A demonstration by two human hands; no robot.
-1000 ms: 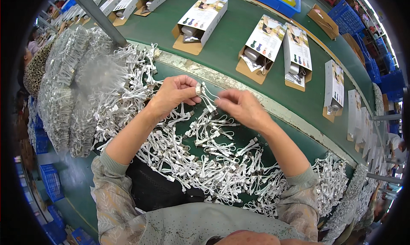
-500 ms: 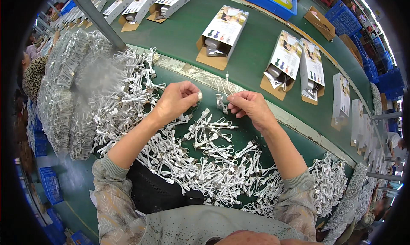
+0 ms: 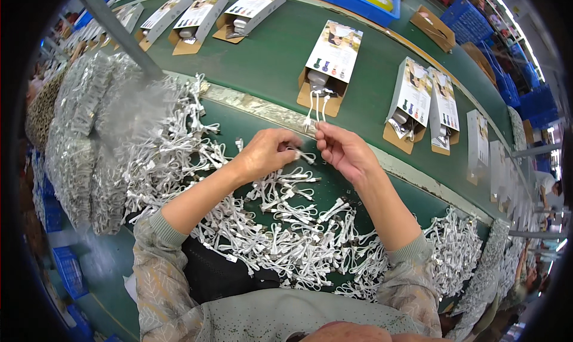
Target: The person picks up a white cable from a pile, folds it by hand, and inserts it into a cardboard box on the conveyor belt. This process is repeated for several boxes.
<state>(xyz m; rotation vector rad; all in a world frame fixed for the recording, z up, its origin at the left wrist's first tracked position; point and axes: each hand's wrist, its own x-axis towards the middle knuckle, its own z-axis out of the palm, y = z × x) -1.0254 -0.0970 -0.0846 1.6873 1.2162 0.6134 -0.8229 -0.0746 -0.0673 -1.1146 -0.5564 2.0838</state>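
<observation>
My right hand (image 3: 347, 154) pinches a short white charging cable (image 3: 325, 108) between thumb and fingers. Its loop and plug ends reach up over the belt's near rail, in front of an open product box (image 3: 334, 52). To the left, my left hand (image 3: 268, 154) has its fingers closed on another white cable (image 3: 305, 156), whose end sticks out to the right; the fingertips are slightly blurred. Below both hands spreads a loose heap of white cables (image 3: 292, 237) with metal plugs, lying on the green work surface (image 3: 233, 130).
More product boxes stand along the green belt (image 3: 262, 55), flaps open, pale items inside. Bagged cable bundles (image 3: 80, 145) are stacked at left beside a metal post (image 3: 119, 31). A blue bin (image 3: 352, 0) sits beyond the belt. Another cable pile (image 3: 455, 252) lies at right.
My right hand has come slightly nearer with its cable. The left hand has moved right and down, and a cable now shows at its fingertips. The nearest boxes have shifted right.
</observation>
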